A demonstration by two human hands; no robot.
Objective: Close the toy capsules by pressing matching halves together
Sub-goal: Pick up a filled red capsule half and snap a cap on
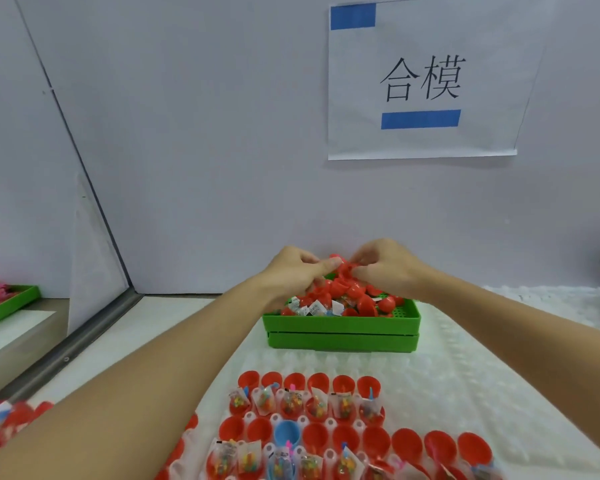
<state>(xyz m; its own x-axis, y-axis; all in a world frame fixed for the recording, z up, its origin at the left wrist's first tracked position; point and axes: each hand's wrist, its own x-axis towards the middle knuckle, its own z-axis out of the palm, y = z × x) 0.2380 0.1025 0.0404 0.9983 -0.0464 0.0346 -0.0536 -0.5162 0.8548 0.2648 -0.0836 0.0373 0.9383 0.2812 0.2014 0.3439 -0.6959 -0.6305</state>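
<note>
Holding one red capsule point(340, 268) between them, left hand point(293, 271) and right hand point(385, 268) meet above the far edge of the green tray point(342, 327), fingers of both curled round it. Tray: heaped red capsule halves point(357, 299) and toy packets point(312, 308), mid-worktop. Near edge: rows of open red halves point(317, 382), one blue half point(286, 433). Wall: paper sign point(423, 77).

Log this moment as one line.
left hand: grips red capsule halves | right hand: same | over green tray | blue cup among open red halves
</note>
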